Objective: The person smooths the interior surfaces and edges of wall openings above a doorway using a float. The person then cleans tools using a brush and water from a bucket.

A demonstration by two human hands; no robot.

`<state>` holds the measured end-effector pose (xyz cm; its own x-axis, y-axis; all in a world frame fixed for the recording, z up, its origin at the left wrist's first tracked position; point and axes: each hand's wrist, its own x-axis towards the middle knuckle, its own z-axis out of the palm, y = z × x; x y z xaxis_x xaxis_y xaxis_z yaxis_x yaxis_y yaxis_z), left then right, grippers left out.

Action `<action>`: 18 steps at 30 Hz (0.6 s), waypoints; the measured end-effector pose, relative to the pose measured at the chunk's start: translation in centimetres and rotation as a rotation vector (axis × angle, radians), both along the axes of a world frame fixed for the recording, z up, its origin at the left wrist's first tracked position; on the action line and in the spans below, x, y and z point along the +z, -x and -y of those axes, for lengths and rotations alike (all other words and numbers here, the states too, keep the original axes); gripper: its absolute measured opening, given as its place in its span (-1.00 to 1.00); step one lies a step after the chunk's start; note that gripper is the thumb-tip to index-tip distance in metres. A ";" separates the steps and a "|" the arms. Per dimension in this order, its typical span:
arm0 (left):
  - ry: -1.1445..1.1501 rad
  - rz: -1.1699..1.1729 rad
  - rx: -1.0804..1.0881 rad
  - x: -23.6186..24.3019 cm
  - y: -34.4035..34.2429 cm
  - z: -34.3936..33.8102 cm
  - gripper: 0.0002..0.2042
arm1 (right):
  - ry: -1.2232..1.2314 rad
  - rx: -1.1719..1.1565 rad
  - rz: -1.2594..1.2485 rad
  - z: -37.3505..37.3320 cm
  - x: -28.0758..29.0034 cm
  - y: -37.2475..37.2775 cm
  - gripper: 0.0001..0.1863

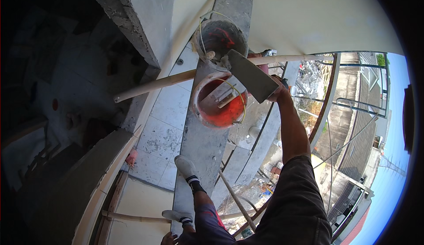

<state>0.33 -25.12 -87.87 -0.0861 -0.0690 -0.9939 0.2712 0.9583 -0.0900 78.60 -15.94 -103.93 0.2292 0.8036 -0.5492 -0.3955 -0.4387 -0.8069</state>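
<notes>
Trowel (254,77), grey and rectangular, is gripped by the right hand (277,92) in the head view, its far end by a grey bucket (215,31); a float (221,94) lies in an orange bucket (234,111) on the plank (198,143); the left hand (169,239) hangs low, its grip impossible to tell.

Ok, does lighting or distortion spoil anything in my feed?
Head view: the room at left sinks into near-black shadow; head view: the brown beam at right looks bowed; head view: the grey board in the right hand reads clearly.
</notes>
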 end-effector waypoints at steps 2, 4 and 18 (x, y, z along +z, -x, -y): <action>-0.050 -0.053 -0.012 2.0 -0.3 -1.6 -0.50 | 0.046 0.101 -0.015 0.6 2.8 4.3 -0.56; -0.112 -0.049 0.040 4.4 0.1 -2.4 -0.51 | -0.204 0.180 0.204 -0.1 8.7 11.0 -0.58; -0.832 0.142 -0.218 15.9 11.0 -0.8 -0.50 | -0.630 0.675 -0.713 -24.5 49.6 56.0 -0.61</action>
<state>-10.67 -24.36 -71.99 0.1156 0.6879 -0.7165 0.4119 0.6232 0.6648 22.58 8.52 -54.35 -0.5490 0.8206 0.1588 -0.6863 -0.3341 -0.6460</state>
